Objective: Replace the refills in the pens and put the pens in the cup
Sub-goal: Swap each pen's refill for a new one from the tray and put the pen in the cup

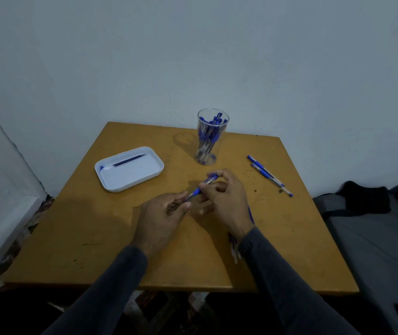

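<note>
Blue pen (201, 187) above table centre, pinched at both ends, right hand (224, 199) fingers curled round its upper end, left hand (161, 213) fingertips clamping its tip, clear cup (211, 137) of pens behind, two pens (269, 175) lying right, white tray (129, 169) with one refill (129, 160) left, wooden table (96, 238), no writing legible.

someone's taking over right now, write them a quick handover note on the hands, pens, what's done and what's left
Left hand and right hand both grip one pen above the table, mid-way through its refill.
Cup at the back already holds many pens.
Tray on the left holds one refill.
Two pens lie on the right, apparently still to do; a refill bundle is partly hidden under the right wrist.
Left: finish this pen, put it in the cup, then the two loose ones.
</note>
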Action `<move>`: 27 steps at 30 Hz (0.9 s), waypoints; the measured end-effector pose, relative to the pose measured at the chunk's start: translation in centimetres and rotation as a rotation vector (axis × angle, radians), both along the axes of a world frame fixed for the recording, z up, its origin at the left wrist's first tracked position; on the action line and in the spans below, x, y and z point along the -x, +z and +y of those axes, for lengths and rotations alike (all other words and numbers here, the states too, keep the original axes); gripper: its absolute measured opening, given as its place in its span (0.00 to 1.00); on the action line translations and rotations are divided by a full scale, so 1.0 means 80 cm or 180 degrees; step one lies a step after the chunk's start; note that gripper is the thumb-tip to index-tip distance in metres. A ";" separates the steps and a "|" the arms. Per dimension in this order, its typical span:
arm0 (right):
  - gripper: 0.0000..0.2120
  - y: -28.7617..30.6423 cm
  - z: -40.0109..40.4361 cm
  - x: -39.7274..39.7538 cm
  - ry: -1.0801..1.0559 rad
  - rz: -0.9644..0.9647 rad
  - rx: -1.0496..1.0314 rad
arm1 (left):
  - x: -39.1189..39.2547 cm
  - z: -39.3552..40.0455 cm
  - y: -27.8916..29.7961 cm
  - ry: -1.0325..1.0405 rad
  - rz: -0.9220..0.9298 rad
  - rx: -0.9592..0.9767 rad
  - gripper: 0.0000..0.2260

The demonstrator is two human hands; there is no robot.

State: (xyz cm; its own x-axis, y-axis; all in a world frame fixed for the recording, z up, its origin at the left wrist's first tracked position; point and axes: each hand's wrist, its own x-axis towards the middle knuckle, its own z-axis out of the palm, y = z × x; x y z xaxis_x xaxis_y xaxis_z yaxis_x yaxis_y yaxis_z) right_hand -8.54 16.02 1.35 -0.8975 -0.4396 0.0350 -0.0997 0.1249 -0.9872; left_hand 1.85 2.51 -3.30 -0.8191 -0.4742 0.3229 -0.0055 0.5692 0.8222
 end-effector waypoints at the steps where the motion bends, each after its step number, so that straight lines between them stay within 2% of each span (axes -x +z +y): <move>1: 0.10 0.008 0.001 0.008 -0.0137 0.0165 0.0024 | 0.004 -0.001 0.002 0.0028 -0.0054 0.0046 0.16; 10: 0.11 0.110 -0.007 0.110 -0.0972 0.1133 0.0469 | 0.076 -0.012 0.006 -0.0297 -0.0850 0.1072 0.24; 15: 0.11 0.135 -0.039 0.156 -0.1311 0.1440 0.0570 | 0.131 -0.019 0.007 -0.0537 -0.0973 0.1679 0.24; 18: 0.11 0.137 -0.058 0.171 -0.1288 0.1618 0.0527 | 0.150 -0.023 0.000 -0.0608 -0.1110 0.1789 0.25; 22: 0.10 0.118 -0.078 0.188 -0.0947 0.1849 0.0046 | 0.155 -0.025 -0.007 -0.0609 -0.1165 0.1780 0.24; 27: 0.13 0.098 -0.094 0.203 -0.0549 0.2304 -0.1185 | 0.156 -0.026 -0.011 -0.0599 -0.1161 0.1805 0.24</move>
State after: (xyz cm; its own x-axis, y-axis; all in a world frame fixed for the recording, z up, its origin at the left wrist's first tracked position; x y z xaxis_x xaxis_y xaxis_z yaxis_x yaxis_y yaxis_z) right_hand -24.81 8.52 9.17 -0.7648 -0.3950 0.5090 -0.6437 0.5022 -0.5774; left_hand -10.66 0.42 -4.15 -0.9739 -0.1534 0.1675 -0.0839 0.9283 0.3623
